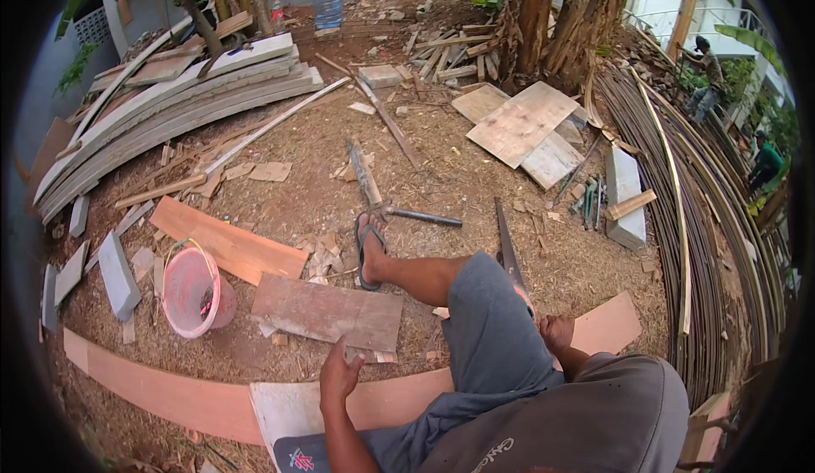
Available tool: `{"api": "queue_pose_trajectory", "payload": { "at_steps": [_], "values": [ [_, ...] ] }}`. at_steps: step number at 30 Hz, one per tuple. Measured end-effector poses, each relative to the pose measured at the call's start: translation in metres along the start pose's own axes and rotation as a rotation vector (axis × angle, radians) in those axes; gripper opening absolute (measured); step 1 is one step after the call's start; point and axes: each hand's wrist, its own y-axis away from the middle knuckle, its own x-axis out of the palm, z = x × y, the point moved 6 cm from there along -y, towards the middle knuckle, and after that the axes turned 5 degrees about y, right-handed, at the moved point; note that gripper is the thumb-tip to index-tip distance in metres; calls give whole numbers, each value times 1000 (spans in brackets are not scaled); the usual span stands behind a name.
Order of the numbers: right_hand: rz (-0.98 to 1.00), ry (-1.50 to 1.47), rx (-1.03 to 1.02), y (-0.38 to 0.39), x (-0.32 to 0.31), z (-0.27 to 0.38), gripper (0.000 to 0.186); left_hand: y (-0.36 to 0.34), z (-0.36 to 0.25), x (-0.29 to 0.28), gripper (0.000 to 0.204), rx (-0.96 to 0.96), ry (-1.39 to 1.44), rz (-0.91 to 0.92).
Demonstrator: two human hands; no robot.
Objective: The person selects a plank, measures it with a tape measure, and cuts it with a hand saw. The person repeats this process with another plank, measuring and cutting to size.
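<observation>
My left hand (339, 374) is at the near edge of a brown, dusty plywood piece (327, 307); its thumb and forefinger are apart and it grips nothing that I can see. My right hand (557, 332), closed in a fist, is beside my right knee at the handle end of a hand saw (507, 248). The saw's dark blade points away from me and its handle is orange-red. A long strip of plywood (170, 386) runs under my legs. Its right part (613, 324) shows past my right hand. My sandalled foot rests beside a hammer (424, 216).
A pink bucket (225, 303) stands left, near an orange board (229, 239) and a grey block (117, 276). Stacked concrete beams (195, 104) lie far left. Plywood sheets (522, 125) and long steel rods (679, 218) lie right. Two people (705, 78) are at far right.
</observation>
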Motion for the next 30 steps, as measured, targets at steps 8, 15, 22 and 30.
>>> {"api": "queue_pose_trajectory", "payload": {
  "at_steps": [8, 15, 22, 30],
  "values": [
    [36, 10, -5, 8, -37, 10, 40, -10, 21, 61, 77, -40, -67, 496],
    [87, -25, 35, 5, -39, 1, 41, -42, 43, 90, 77, -121, -229, 519],
    [208, -123, 8, 7, -48, -6, 39, -49, 62, 118, 69, -9, -181, 595],
    [-157, -265, 191, -28, -54, -107, 47, -102, 64, 17, 64, -99, -365, 512]
  ]
}}
